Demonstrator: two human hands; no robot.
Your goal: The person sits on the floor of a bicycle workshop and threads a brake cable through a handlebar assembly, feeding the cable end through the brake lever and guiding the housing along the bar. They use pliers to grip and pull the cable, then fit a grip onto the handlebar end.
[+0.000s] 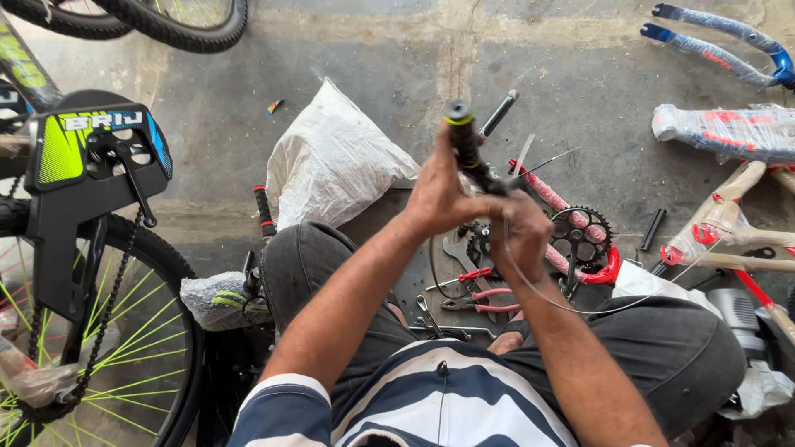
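I had the left hand point(437, 197) wrapped tight round the black handlebar point(465, 147) just below its rubber end, holding it upright over my knees. The right hand point(522, 236) sat lower, closed on the bar's bottom end, where a thin cable point(580, 308) looped out toward my right thigh; how the fingertips pinched there I could not tell.

Below the hands lay pliers with red handles point(487, 296) and a spanner point(454, 250) on the floor point(356, 50), with a red chainring point(585, 240) just beside them and a white sack point(331, 161) to the left.

I judged the cable the likeliest trouble: being slack and springy, it could snag on the chainring teeth or kink if the bar turned. The bar itself might slip, since it was held only at its middle and base, and drop onto the tools beneath.
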